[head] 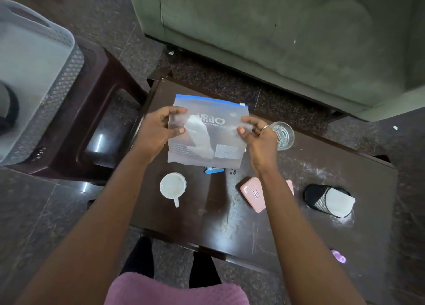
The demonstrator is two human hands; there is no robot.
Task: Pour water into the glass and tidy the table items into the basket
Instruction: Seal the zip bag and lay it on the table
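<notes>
The basket (46, 79) sits on a dark stool well off to the left of the fingers; its near and left sides are cut off by the frame, and a dark curved thing inside it cannot be identified. The desk (310, 166) lies beneath both hands.

Both hands hold a frosted zip bag (208, 141) up above the desk, blue seal strip on its far edge. The left hand (158, 129) pinches the left edge, fingers (177, 110) behind and thumb in front; the right hand (261, 135) pinches the right edge the same way. The bag looks light, limp and slick, likely to sag or slide, so gripping near the stiffer seal should serve best. Something pale shows through it, but what it is stays unclear.

Right of the right fingers stands the glass (284, 135), partly hidden by that hand; it is fragile, and its water level is unreadable. A mesh pen holder (322, 200) lies tipped nearer the person. A pink case (253, 194) is crossed by the right forearm. A white cup (173, 186) sits below the left fingers. A small blue item (213, 170) peeks from under the bag, unidentifiable.
</notes>
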